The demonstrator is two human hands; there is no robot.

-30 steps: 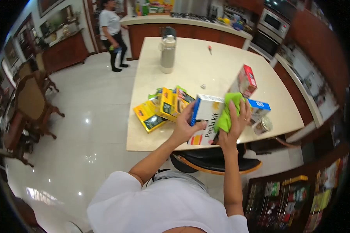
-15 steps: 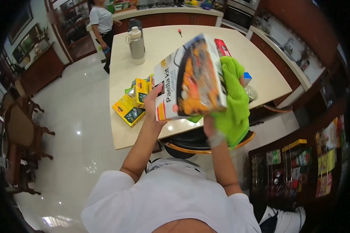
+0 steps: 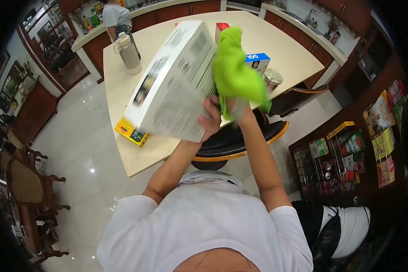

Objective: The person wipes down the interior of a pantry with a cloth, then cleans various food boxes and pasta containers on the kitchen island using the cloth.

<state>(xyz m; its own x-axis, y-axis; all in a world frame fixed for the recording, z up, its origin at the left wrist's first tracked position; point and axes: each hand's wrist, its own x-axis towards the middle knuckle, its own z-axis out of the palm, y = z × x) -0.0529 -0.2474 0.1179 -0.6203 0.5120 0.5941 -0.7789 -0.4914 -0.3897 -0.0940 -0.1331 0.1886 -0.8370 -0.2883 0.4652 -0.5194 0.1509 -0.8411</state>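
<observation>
Over a cream table (image 3: 299, 59), clutching a tilted white box (image 3: 172, 90) in the left hand (image 3: 210, 120). Just right of that box, with a green cloth (image 3: 240, 77) over the right hand (image 3: 234, 106), too covered to tell its grip. Spotting a jar (image 3: 273, 80) farther right of the box.

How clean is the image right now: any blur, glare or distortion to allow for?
Head view: the white box and green cloth look smeared, probably by motion, the box's small print unreadable; head view: bright reflections spot the glossy floor; head view: wide-lens curvature, black corners.
</observation>
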